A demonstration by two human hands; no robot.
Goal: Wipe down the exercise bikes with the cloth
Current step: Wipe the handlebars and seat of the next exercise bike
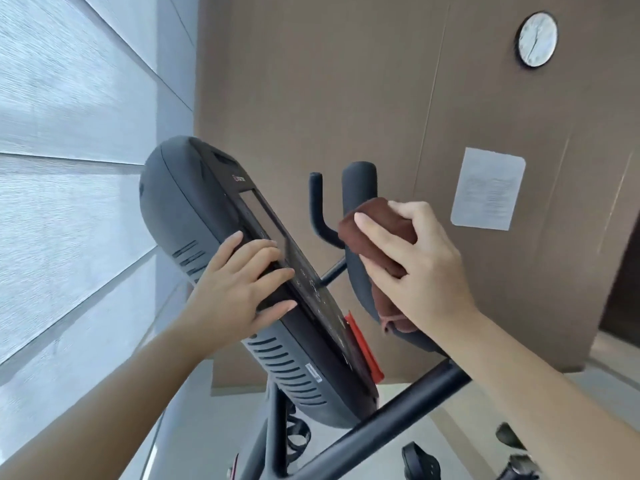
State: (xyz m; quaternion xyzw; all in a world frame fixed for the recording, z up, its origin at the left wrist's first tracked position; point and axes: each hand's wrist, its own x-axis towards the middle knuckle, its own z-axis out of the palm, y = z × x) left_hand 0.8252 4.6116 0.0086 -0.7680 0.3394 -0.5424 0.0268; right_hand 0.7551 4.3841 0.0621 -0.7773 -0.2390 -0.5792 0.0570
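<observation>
A brown cloth is gripped in the right hand and pressed around a padded handlebar, while the bike's console is steadied under the flat, spread left hand.

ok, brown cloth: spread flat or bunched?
Bunched. The brown cloth is wadded under the right hand, wrapped around the padded black handlebar grip, with a loose end hanging below the palm.

Brown wall (clock, paper notice)
</observation>
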